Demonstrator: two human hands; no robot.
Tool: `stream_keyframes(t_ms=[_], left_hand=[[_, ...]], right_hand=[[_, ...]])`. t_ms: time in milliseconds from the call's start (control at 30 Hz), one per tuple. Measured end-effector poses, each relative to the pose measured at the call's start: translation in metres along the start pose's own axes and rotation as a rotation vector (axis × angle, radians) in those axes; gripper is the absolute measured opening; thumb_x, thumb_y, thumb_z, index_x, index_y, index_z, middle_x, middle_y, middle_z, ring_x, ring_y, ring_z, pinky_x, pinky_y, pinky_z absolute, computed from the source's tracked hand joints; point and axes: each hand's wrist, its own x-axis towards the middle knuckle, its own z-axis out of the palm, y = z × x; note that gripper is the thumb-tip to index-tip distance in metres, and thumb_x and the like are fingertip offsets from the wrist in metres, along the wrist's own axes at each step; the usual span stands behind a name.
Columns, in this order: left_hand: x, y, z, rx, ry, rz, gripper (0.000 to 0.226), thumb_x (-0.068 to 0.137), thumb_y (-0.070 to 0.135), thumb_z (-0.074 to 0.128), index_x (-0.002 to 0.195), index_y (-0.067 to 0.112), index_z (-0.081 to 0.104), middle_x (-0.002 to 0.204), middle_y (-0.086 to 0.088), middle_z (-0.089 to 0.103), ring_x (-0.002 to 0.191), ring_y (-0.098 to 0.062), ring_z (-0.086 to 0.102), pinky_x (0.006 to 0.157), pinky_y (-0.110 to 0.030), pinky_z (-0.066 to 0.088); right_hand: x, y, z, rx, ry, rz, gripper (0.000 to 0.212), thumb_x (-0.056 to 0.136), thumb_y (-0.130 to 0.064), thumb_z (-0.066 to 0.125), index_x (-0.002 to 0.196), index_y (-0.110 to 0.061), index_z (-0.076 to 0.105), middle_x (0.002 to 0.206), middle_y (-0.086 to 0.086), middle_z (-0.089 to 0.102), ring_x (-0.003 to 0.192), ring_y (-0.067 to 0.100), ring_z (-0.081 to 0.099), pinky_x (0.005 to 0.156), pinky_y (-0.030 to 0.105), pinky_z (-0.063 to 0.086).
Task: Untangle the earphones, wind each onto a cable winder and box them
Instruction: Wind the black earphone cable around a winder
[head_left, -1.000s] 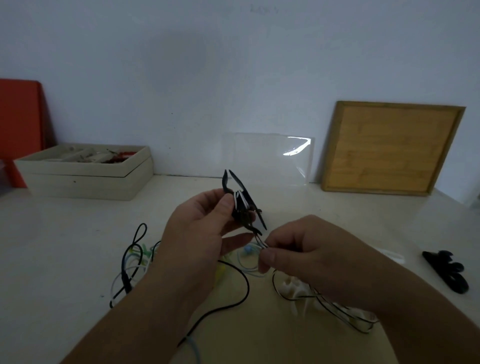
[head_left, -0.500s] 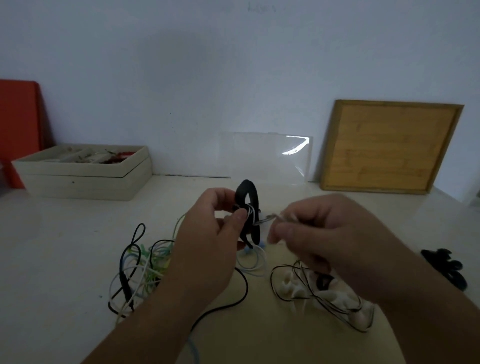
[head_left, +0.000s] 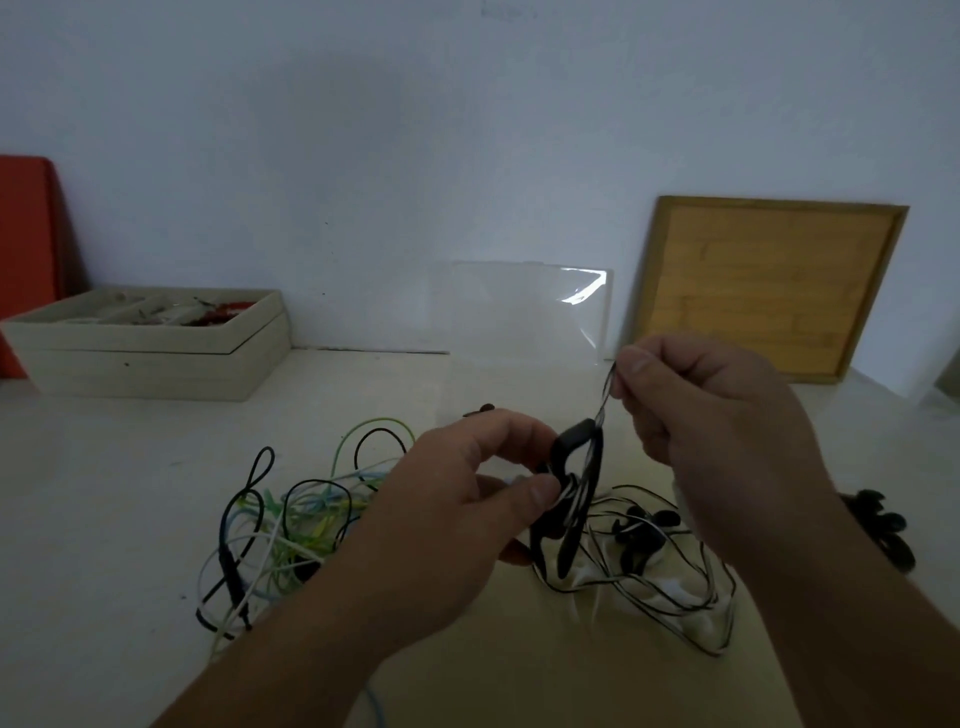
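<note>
My left hand (head_left: 457, 514) grips a black cable winder (head_left: 574, 488) between thumb and fingers, with black-and-white cable turns round its middle. My right hand (head_left: 711, 426) pinches that earphone's cable (head_left: 605, 395) and holds it taut, up and to the right of the winder. The rest of this black-and-white earphone (head_left: 665, 577) lies loose on the table under my right hand, earbuds among it. A tangle of green, white, black and blue earphones (head_left: 291, 525) lies to the left.
A pale compartment box (head_left: 150, 358) with wound items stands at the back left beside a red board (head_left: 26, 249). A clear sheet (head_left: 524, 312) and a wooden tray (head_left: 769, 286) lean on the wall. Spare black winders (head_left: 883, 530) lie at the right.
My right hand has risen from below the winder to above and right of it, drawing the cable up. My left hand has sunk and turned the winder.
</note>
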Motion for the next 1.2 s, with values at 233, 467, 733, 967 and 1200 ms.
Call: stream_keyframes(t_ms=[233, 467, 733, 967, 1200], left_hand=[[0.0, 0.003, 0.001, -0.168, -0.072, 0.04, 0.015, 0.088, 0.01, 0.067, 0.095, 0.022, 0.072, 0.091, -0.002, 0.073, 0.084, -0.021, 0.072, 0.076, -0.048, 0.062], [0.006, 0.001, -0.008, -0.152, 0.221, 0.184, 0.014, 0.088, 0.004, 0.066, 0.095, 0.015, 0.072, 0.088, 0.0, 0.076, 0.084, -0.01, 0.071, 0.078, -0.021, 0.054], [0.011, -0.003, -0.009, -0.514, 0.324, -0.007, 0.019, 0.088, 0.013, 0.058, 0.103, 0.003, 0.064, 0.091, -0.015, 0.07, 0.082, -0.027, 0.07, 0.067, -0.035, 0.06], [0.01, -0.008, -0.008, -0.266, 0.352, -0.023, 0.01, 0.096, 0.006, 0.055, 0.098, 0.009, 0.064, 0.097, -0.011, 0.07, 0.082, -0.023, 0.073, 0.075, -0.039, 0.06], [0.008, -0.009, -0.009, 0.168, 0.298, 0.048, 0.012, 0.095, 0.014, 0.062, 0.099, 0.024, 0.064, 0.094, 0.005, 0.069, 0.073, -0.015, 0.071, 0.066, -0.024, 0.058]], right_hand=[[-0.002, 0.001, 0.006, -0.154, -0.041, 0.094, 0.032, 0.092, -0.035, 0.056, 0.068, -0.016, 0.066, 0.049, -0.004, 0.042, 0.044, 0.008, 0.036, 0.051, 0.031, 0.033], [-0.005, 0.005, 0.013, -0.336, -0.444, 0.288, 0.037, 0.096, -0.039, 0.054, 0.075, -0.017, 0.075, 0.049, -0.009, 0.044, 0.044, 0.01, 0.034, 0.044, 0.022, 0.031], [-0.009, -0.008, 0.011, -0.249, -0.757, 0.196, 0.031, 0.099, -0.032, 0.051, 0.086, -0.021, 0.076, 0.057, -0.003, 0.047, 0.048, 0.009, 0.038, 0.047, 0.02, 0.033], [-0.011, -0.017, 0.007, -0.077, -0.655, 0.137, 0.028, 0.097, -0.023, 0.056, 0.076, -0.015, 0.073, 0.05, -0.003, 0.042, 0.044, 0.01, 0.034, 0.045, 0.023, 0.03], [-0.009, -0.017, 0.008, -0.121, -0.44, 0.049, 0.023, 0.09, -0.019, 0.061, 0.07, -0.018, 0.071, 0.046, -0.001, 0.049, 0.042, 0.015, 0.045, 0.045, 0.025, 0.038]])
